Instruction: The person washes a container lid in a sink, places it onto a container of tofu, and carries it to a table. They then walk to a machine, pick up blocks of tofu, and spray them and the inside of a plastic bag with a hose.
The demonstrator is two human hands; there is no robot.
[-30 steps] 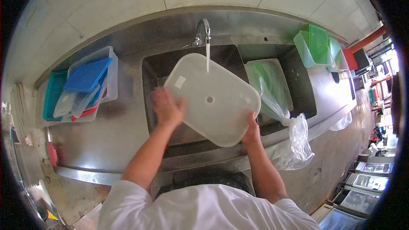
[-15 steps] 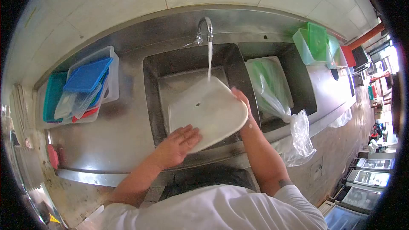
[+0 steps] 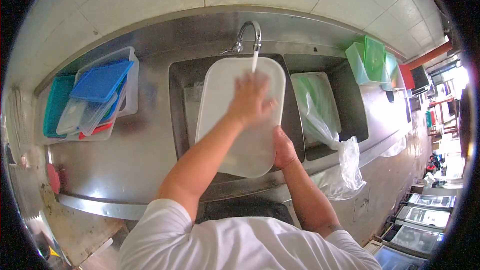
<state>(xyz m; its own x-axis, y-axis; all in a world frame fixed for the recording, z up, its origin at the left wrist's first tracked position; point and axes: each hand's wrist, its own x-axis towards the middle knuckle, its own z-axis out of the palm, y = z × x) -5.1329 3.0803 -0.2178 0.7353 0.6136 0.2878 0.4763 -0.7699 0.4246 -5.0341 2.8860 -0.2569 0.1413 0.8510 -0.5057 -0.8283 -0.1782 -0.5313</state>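
A white rectangular lid point(image 3: 225, 95) with rounded corners lies tilted over the left sink basin point(image 3: 182, 130). My right hand point(image 3: 284, 147) grips its right edge near the lower corner, fingers partly hidden behind it. Spread over the lid's upper middle is my left hand point(image 3: 251, 99), blurred by motion, its palm side down on the surface. Water runs from the chrome faucet point(image 3: 256, 45) onto the top of the lid, just above my left fingers.
Stacked containers and lids, with a blue lid point(image 3: 102, 80) on top, sit at the left. The right basin holds a plastic bag point(image 3: 320, 115) over a tray. Green and clear containers point(image 3: 372, 62) stand at the back right. A red object point(image 3: 53, 178) is at the left edge.
The lid has turned more upright and moved up under the stream. My left hand has gone from its lower left edge to its upper middle. My right hand has shifted lower along the right side.
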